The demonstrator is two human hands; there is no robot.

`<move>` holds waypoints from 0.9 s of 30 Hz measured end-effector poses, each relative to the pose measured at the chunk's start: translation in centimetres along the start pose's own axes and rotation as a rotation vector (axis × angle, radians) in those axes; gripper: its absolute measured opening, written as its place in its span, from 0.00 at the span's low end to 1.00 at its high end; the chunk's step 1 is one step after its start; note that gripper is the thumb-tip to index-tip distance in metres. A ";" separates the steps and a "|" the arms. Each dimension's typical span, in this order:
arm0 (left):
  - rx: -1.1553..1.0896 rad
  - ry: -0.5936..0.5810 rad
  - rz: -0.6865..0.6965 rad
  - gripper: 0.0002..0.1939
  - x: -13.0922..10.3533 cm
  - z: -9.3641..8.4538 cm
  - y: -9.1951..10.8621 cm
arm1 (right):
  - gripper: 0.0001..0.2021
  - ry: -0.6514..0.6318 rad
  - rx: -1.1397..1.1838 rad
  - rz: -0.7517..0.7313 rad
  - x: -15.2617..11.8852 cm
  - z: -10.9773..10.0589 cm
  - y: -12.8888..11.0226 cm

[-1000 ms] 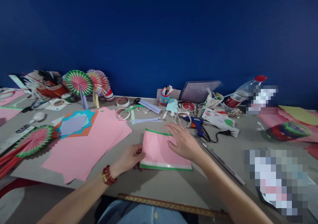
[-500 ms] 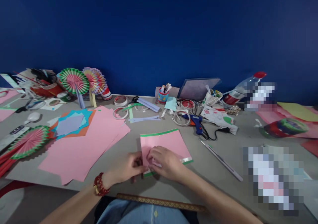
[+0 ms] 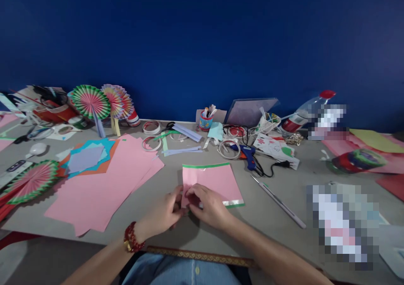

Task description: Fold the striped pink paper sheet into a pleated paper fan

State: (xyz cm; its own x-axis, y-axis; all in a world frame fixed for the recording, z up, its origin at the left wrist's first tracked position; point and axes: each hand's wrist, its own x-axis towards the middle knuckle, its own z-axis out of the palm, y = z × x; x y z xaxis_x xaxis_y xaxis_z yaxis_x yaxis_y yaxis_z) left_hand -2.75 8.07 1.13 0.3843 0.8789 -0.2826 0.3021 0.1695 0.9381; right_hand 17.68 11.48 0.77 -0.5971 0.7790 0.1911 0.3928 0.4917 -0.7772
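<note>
While the left hand [image 3: 162,213] curled at the left edge of the green-edged pink paper [image 3: 221,182], the right hand [image 3: 211,208] bent over it; whether either pinched it was unclear. Beyond them, rightward, lay a plastic glue gun [image 3: 250,156]; farther leftward, a pleated round fan [image 3: 91,102].

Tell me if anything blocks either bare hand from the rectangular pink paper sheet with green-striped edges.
Nothing visible does. The left hand is at the left edge of the sheet; the right hand is over its near-left part. The slim, pale-handled, metal-tipped tool lies right of it.
</note>
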 end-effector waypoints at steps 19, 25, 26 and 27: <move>-0.178 0.277 0.070 0.29 -1.3 0.5 -1.2 | 0.04 0.028 0.048 0.020 0.1 0.6 -0.3; -0.031 0.317 0.217 0.25 -1.8 1.4 -1.7 | 0.04 -0.019 0.032 -0.038 -0.1 0.8 -0.5; 0.013 0.328 0.240 0.25 -1.8 1.5 -1.8 | 0.04 -0.017 0.033 -0.042 -0.1 0.8 -0.5; 0.059 0.346 0.267 0.25 -1.8 1.5 -1.8 | 0.04 -0.014 0.038 -0.043 -0.2 0.7 -0.5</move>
State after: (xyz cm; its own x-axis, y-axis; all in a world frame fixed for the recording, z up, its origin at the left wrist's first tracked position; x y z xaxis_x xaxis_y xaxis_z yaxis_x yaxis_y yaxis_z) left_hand -2.66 5.49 -0.31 0.1443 0.9877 0.0609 0.2852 -0.1005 0.9532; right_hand 17.06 10.82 0.67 -0.6225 0.7519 0.2170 0.3396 0.5093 -0.7907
